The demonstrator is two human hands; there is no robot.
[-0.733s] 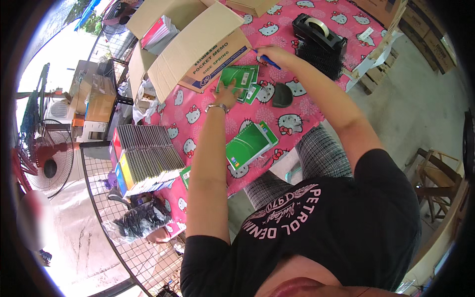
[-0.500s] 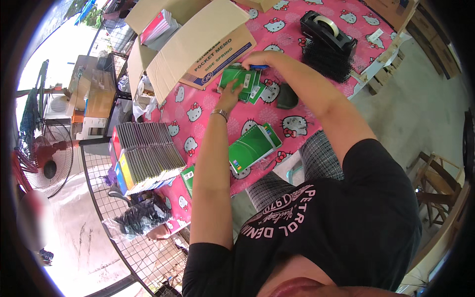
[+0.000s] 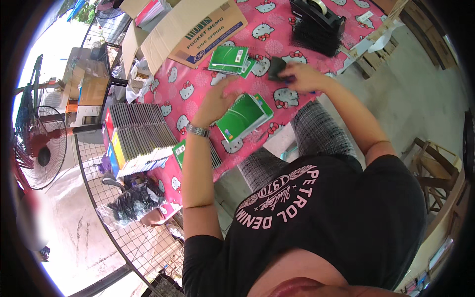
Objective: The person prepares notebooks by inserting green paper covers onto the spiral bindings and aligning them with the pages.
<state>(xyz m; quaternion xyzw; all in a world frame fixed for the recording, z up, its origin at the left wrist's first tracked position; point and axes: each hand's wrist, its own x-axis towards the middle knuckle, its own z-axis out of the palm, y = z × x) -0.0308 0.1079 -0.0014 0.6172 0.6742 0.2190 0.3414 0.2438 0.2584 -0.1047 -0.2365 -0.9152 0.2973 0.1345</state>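
My left hand (image 3: 213, 103) is over the pink tablecloth with fingers apart and nothing in it, at the left edge of a larger green notebook (image 3: 241, 118). A stack of small green spiral notepads (image 3: 228, 57) lies beyond it, beside the carton. My right hand (image 3: 303, 77) is blurred and curled round a slim blue object (image 3: 290, 79), mostly hidden by the fingers. Its fingertips reach a dark, rounded flat object (image 3: 277, 68), whose kind I cannot make out.
An opened cardboard carton (image 3: 210, 32) with notebooks inside stands at the far left. Rows of stacked spiral notebooks (image 3: 141, 136) sit at the left, with a green notebook (image 3: 179, 152) beside them. A black tape dispenser (image 3: 316, 15) and black spiral wires (image 3: 316, 39) lie at the far right.
My left hand has left the small notepads and come back toward the larger notebook. My right hand has moved right and nearer, to the dark object, with the blue object. The view has shifted.
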